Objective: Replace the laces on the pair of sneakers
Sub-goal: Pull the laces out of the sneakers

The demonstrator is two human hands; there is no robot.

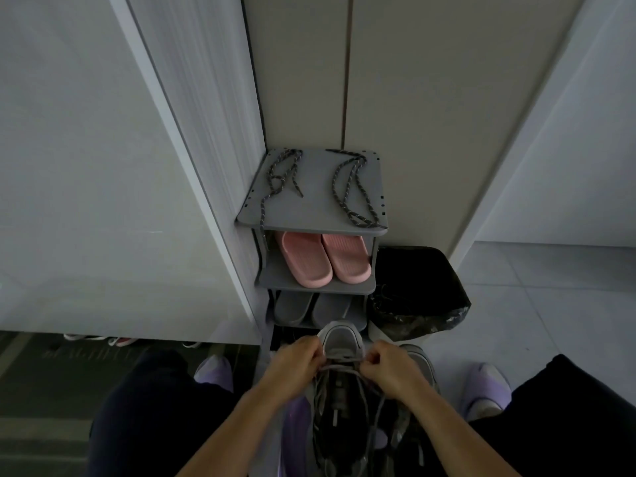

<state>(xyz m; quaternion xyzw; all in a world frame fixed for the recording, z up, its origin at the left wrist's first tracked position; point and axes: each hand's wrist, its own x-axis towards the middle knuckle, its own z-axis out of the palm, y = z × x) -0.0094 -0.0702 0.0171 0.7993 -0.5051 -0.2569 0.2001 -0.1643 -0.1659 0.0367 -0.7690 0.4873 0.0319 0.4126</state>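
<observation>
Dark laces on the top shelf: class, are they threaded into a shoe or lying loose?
Loose: both dark laces lie on the top shelf, in no shoe.

pink slippers (323, 258), speckled dark laces (354, 187)

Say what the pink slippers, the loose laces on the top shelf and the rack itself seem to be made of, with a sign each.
Pink slippers: probably moulded foam or rubber, matt, ribbed footbeds. Loose laces: braided textile cord, dark with pale flecks. Rack: likely grey plastic, smooth matt boards with rows of small holes at the edges.
</observation>
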